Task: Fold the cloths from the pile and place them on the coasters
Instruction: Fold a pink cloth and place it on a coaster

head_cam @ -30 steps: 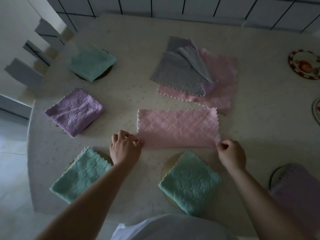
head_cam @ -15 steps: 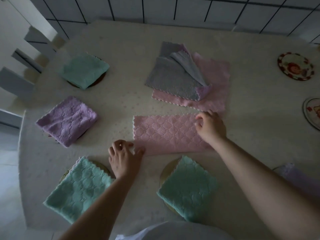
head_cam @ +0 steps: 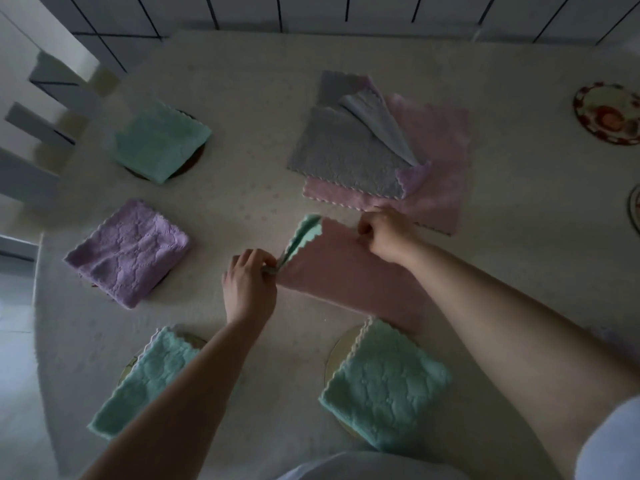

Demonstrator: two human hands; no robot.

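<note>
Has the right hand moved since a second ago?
Yes. The right hand went from the pink cloth's near right corner to its far edge, toward the pile.

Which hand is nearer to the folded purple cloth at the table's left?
Left. The left hand pinches the pink cloth at its left end, just right of the purple cloth; the right hand grips its far edge, further right.

No text, label, brand or number can be read anywhere.
</note>
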